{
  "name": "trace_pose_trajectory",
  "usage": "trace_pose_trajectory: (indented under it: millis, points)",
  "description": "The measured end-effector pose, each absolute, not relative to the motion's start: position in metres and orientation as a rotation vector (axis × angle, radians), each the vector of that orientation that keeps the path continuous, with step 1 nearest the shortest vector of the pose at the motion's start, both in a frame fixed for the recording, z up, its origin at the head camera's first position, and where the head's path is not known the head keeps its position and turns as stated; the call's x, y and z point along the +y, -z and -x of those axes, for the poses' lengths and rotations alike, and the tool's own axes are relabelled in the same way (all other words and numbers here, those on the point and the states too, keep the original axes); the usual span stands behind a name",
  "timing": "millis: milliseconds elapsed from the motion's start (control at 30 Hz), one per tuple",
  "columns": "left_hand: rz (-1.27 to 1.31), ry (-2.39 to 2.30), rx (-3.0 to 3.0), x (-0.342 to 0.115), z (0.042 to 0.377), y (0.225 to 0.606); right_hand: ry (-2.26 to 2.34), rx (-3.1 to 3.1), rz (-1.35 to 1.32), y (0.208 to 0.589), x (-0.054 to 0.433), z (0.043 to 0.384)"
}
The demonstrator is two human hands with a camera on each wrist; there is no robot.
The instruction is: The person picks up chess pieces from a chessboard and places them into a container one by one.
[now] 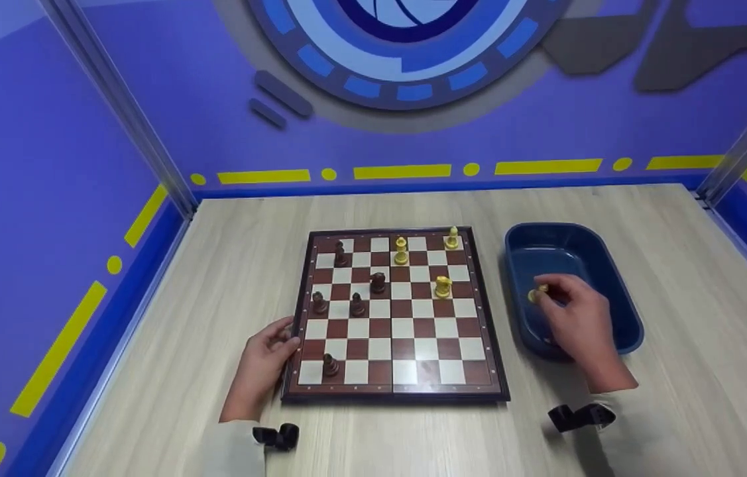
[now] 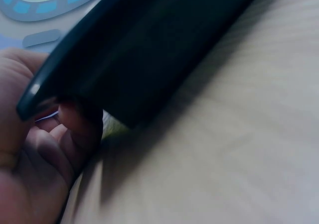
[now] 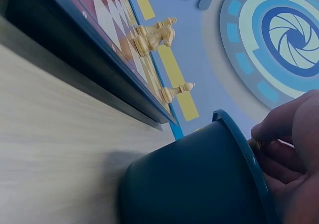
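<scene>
My left hand (image 1: 262,361) grips the left edge of a brown and white chessboard (image 1: 414,351). In the left wrist view its fingers (image 2: 75,122) curl in under the dark rim. Over the dark blue tub (image 1: 512,248) at the right, my right hand (image 1: 578,318) pinches a small gold chess piece (image 1: 533,295) between thumb and fingertips; its shape is mostly covered. On the board's right half stand a gold knight (image 1: 443,287), a tall gold piece (image 1: 401,250) and a gold pawn (image 1: 452,238). Several dark pieces, including a dark knight (image 1: 378,283), stand on the left half.
Under everything is a pale wooden table (image 1: 240,245). Blue panels (image 1: 168,86) with yellow marks wall in the back and sides. The tub stands a short gap to the right of the board, its wall (image 3: 184,179) rising close below the right hand.
</scene>
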State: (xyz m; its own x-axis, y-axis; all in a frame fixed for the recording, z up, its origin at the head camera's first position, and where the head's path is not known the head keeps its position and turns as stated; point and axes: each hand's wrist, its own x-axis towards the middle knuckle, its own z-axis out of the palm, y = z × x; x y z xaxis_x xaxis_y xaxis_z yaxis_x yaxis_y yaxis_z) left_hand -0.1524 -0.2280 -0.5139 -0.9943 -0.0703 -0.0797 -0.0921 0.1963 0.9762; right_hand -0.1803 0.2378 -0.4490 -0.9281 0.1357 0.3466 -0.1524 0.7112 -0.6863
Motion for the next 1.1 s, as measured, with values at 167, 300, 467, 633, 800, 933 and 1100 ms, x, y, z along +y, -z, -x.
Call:
trace_pose_trajectory:
  millis: [167,300,467,633,800,933,1100]
  points:
    - [0.182,-1.976,2.413,-0.228,0.153,0.514,-1.046,-2.517,0.003,0.449,0.24,0.182]
    - [0.18,-1.989,2.403,-0.228,0.152,0.514,-1.045,-2.494,-0.012,0.448,0.24,0.182]
    - [0.19,-2.006,2.378,-0.227,0.152,0.512,-1.058,-2.497,-0.026,0.447,0.237,0.181]
    - [0.194,-2.021,2.362,-0.226,0.152,0.512,-1.065,-2.504,-0.037,0.446,0.234,0.181]
    - [0.176,-2.007,2.39,-0.227,0.152,0.512,-1.066,-2.49,-0.053,0.446,0.23,0.184]
    - [0.155,-2.015,2.396,-0.228,0.152,0.513,-1.067,-2.467,-0.066,0.447,0.226,0.188]
    - [0.136,-1.994,2.426,-0.229,0.152,0.514,-1.079,-2.458,-0.084,0.446,0.221,0.192]
